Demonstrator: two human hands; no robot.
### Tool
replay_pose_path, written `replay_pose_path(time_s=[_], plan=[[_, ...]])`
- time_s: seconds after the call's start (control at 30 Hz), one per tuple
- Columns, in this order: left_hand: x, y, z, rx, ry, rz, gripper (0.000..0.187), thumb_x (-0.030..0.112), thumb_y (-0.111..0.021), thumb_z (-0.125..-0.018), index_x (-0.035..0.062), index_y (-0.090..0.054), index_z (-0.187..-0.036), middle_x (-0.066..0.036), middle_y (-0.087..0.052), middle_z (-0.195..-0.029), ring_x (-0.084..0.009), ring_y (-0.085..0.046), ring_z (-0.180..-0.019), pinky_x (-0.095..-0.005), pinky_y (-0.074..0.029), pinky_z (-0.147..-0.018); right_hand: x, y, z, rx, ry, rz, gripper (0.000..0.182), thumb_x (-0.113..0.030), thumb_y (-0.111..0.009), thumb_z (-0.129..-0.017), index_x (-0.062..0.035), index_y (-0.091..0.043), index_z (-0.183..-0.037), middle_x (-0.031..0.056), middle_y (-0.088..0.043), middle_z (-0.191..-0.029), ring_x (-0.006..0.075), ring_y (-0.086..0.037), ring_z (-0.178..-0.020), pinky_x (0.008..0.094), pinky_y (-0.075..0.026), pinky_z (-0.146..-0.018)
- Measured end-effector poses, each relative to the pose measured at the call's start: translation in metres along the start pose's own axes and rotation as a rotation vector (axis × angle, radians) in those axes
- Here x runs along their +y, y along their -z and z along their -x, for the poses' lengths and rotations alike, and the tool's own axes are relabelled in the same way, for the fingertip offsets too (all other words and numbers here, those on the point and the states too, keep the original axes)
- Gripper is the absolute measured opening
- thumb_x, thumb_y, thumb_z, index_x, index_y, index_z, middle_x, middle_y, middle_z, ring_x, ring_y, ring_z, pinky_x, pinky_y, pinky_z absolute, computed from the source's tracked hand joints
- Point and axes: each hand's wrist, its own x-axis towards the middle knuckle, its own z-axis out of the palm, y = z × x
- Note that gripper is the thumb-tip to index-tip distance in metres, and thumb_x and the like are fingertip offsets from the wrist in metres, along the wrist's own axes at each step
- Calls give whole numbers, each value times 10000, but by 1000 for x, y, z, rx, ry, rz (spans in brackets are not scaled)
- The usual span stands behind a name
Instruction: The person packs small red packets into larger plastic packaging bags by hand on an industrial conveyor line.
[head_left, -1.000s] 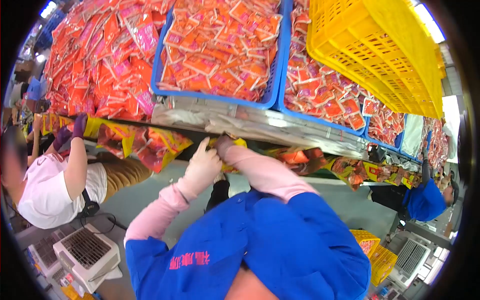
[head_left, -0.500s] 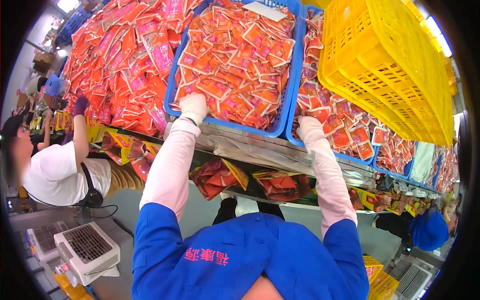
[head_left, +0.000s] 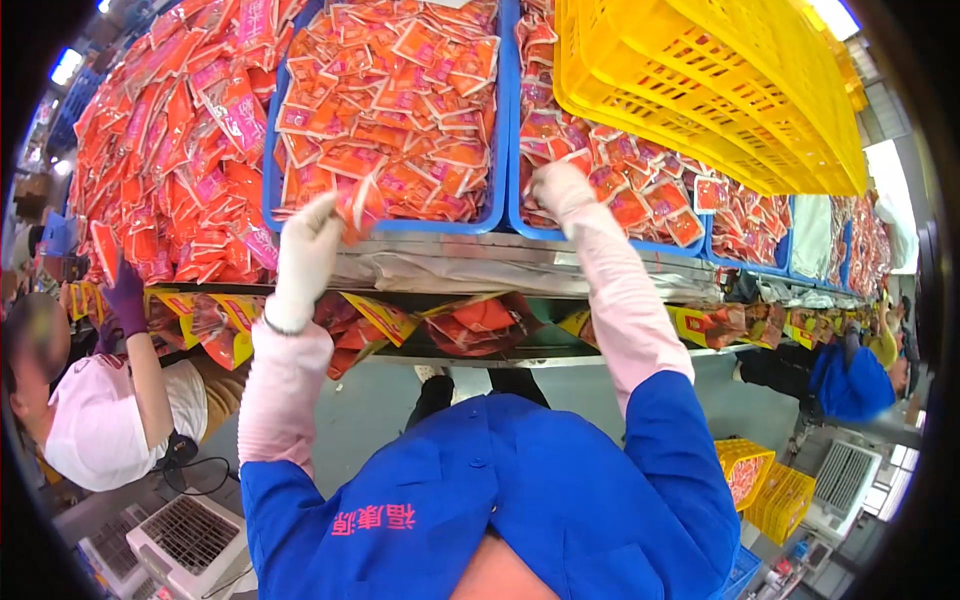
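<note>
My left hand (head_left: 312,245), in a white glove, is closed on an orange sachet (head_left: 357,205) at the front left corner of a blue crate (head_left: 440,225) heaped with similar orange and pink sachets. The sachet is smeared by motion. My right hand (head_left: 562,190), gloved too, has its fingers curled at the front left of a second blue crate (head_left: 513,130), among red-orange sachets; what its fingertips hold is hidden. Below my hands, open red and yellow bags (head_left: 482,322) with red packets inside stand in a row along the line.
A yellow crate (head_left: 720,85) juts over the right blue crate. Larger red packets (head_left: 170,150) are piled at the left. A co-worker in a white shirt (head_left: 110,420) reaches in there with a purple glove. Another person in blue (head_left: 850,380) is far right.
My left hand has drawn back from the crate's front edge with a sachet. My right hand stays at its crate, fingers now more visible. The whole view has shifted; the co-worker now holds a packet.
</note>
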Motion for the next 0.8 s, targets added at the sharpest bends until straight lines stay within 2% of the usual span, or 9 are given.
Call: replay_pose_path(time_s=[0.07,0.13,0.17,0.27,0.4,0.53,0.6,0.67,0.8], plan=[[31,-25,41,-146,43,234,372,-142,-448,-854,-35,-684,-1120,-49,-692,-936,-100,-629,-849,-245,-503,-791,25,15,17,236,-8,-233,287,-271,-651,-832,-102,-753,-1041,187,-721,-1039,381,-685,-1004,445,-541,-910],[26,-52,80,-309,-47,224,411,-185,-487,-777,4,-703,-1072,-95,-727,-1023,-174,-676,-930,-290,-543,-826,-15,66,80,181,-173,-804,243,-216,-647,-910,-29,-688,-1059,133,-751,-973,191,-703,-752,341,-551,-720],[19,-63,91,-334,-326,19,432,-171,-509,-764,41,-717,-1077,-116,-730,-1063,-262,-701,-945,-339,-562,-834,-22,73,103,143,-33,-1023,189,-199,-637,-945,-45,-674,-1047,75,-735,-940,83,-633,-689,258,-507,-643],[-33,-100,123,-416,-446,-573,189,108,-716,-773,72,-720,-958,-75,-697,-933,-284,-662,-983,-384,-525,-944,-74,62,150,-36,61,-1278,198,-153,-611,-921,-47,-702,-1061,51,-722,-925,98,-644,-735,269,-517,-694],[-36,-75,134,-433,-375,-787,247,247,-766,-719,80,-701,-888,-71,-663,-871,-269,-640,-967,-432,-455,-1041,-137,9,169,-230,249,-1059,305,-142,-601,-878,-15,-717,-1130,81,-713,-840,131,-658,-796,296,-530,-756],[-41,-36,143,-506,-501,-965,267,250,-738,-715,91,-682,-923,-51,-667,-917,-233,-645,-980,-470,-419,-1077,-176,-28,163,-303,338,-360,298,-285,-622,-852,-40,-733,-981,199,-716,-874,380,-687,-844,431,-540,-778],[-54,-35,150,-442,-587,-944,120,185,-662,-733,111,-656,-828,-27,-625,-806,-205,-639,-909,-458,-432,-1076,-193,-60,155,-233,496,-56,220,-237,-616,-837,-62,-742,-877,203,-715,-845,385,-692,-842,451,-551,-746],[-44,-40,148,-333,-667,-822,40,137,-612,-733,120,-621,-768,-18,-571,-727,-188,-629,-836,-463,-455,-1075,-228,-61,139,-641,556,133,162,-199,-644,-807,-84,-758,-802,173,-730,-850,356,-715,-817,460,-564,-744],[-45,-34,152,-360,-636,-855,30,139,-614,-738,122,-611,-763,-19,-571,-745,-187,-624,-829,-483,-443,-1089,-253,-136,98,-807,443,195,207,-239,-621,-886,-119,-783,-935,144,-753,-964,304,-736,-895,420,-572,-774]])
